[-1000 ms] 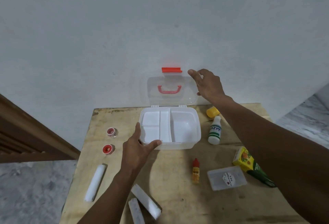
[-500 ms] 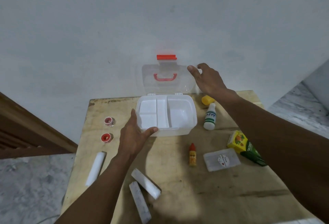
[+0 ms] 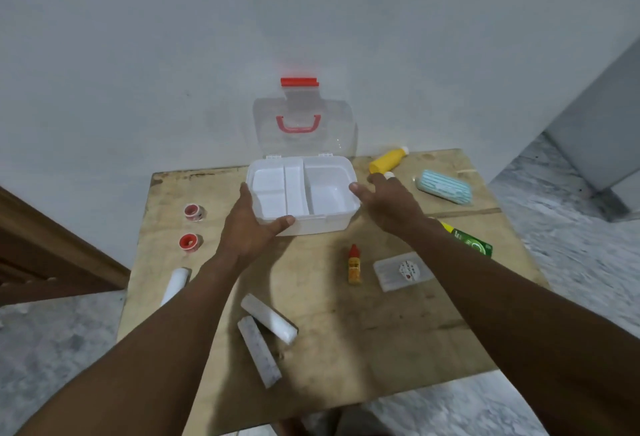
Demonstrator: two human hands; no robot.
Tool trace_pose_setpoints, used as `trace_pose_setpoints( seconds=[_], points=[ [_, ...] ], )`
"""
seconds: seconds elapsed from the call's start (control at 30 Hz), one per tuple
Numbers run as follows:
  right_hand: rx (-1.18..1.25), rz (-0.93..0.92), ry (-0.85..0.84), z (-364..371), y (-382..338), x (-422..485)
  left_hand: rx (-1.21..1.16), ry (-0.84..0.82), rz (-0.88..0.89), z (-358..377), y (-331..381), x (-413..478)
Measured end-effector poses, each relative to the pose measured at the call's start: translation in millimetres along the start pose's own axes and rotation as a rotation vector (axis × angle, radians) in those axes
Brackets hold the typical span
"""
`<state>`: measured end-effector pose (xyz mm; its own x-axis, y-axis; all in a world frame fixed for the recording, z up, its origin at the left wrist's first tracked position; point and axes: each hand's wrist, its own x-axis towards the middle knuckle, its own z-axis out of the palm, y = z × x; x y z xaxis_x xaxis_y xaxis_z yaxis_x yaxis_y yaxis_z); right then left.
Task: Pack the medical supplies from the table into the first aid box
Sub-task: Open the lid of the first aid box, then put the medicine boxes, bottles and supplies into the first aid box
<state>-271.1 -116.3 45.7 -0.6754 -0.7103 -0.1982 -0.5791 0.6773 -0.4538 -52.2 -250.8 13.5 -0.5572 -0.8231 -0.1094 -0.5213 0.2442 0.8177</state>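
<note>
The left hand (image 3: 249,228) grips the open first aid box (image 3: 322,224) at its front-left corner. The right hand (image 3: 391,207), fingers relaxed, is just beside its right wall. A yellow bottle (image 3: 384,160) lies behind-right of it.

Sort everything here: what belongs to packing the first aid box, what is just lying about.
Job: first aid box, held by the left hand, right hand beside it; two tape rolls; white roll; two white packs; red-capped bottle; clear case; yellow bottle; striped packet; green carton.
Lying about: wooden frame at left; grey cabinet at right.
</note>
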Motion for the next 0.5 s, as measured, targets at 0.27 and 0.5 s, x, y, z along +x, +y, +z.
trace_pose_setpoints(
  seconds=[0.27,0.5],
  points=[
    [-0.236,-0.029,-0.006,11,53,-34,0.033,-0.027,-0.009,7,-20,26],
    [-0.328,-0.029,0.043,-14,104,-48,-0.013,0.045,0.074,17,-3,13]
  ],
)
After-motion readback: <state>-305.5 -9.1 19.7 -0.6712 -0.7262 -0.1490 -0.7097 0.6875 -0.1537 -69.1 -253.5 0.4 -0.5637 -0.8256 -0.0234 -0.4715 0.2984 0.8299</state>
